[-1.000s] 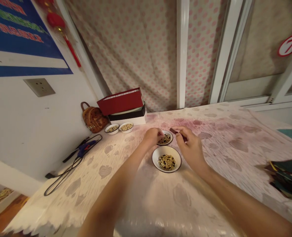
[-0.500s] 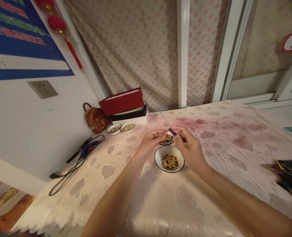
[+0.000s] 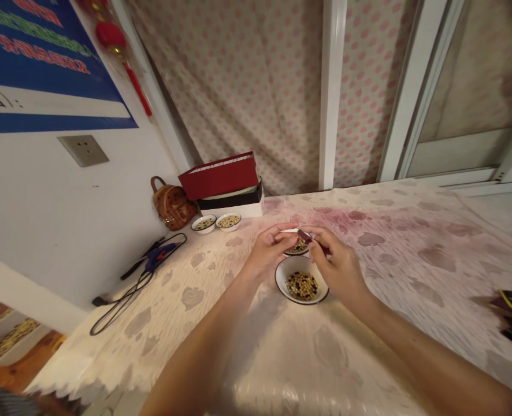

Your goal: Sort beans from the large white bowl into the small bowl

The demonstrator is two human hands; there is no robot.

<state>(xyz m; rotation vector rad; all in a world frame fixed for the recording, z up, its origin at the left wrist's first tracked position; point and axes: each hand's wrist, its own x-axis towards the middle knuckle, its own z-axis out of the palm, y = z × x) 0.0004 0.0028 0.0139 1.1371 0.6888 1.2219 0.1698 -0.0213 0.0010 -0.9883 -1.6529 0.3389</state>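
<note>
Right hand (image 3: 336, 263): thumb and fingers pinched on a small dark-red piece (image 3: 304, 234), too small to identify. Left hand (image 3: 267, 252): partly open, fingers loosely curved toward the pinch, nothing visibly held; contact with the small white dish (image 3: 297, 253) cannot be told. That dish sits directly beneath both hands and holds mixed seeds. Just nearer stands a larger white bowl (image 3: 301, 281) of mixed light and dark beans, on a patterned tablecloth (image 3: 381, 312). Farther left: two small seed bowls (image 3: 216, 222), a brown backpack-shaped bag (image 3: 173, 203), stacked boxes (image 3: 218, 177), a blue-handled corded tool (image 3: 154, 258).
</note>
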